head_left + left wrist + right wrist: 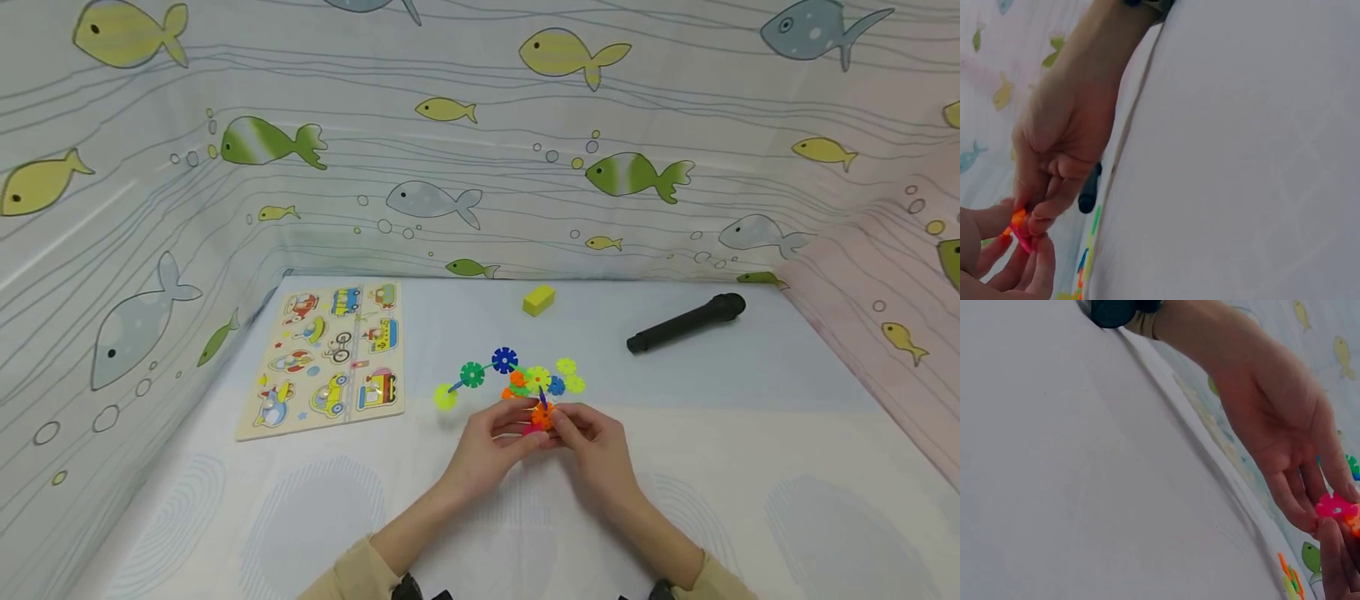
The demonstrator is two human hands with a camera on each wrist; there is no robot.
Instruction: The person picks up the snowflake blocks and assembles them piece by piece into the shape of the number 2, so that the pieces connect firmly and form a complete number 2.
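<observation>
Even, bright, diffuse light fills the head view, with only a faint shadow under the hands at 6 o'clock. Straight edges bow toward the corners from wide-angle distortion. Both wrist views are dimmer and softly blurred, a large out-of-focus pale surface filling most of each picture, and colours look washed out.

- In the head view the left hand [495, 446] and right hand [592, 446] cover most of the pink disc [534, 427] and orange disc [542, 412]; how the two join cannot be told.
- The left wrist view cuts the left hand at its lower edge.
- The right wrist view cuts the orange disc at its right edge.
- The puzzle board [330, 354] pictures are too small to tell in detail.
</observation>
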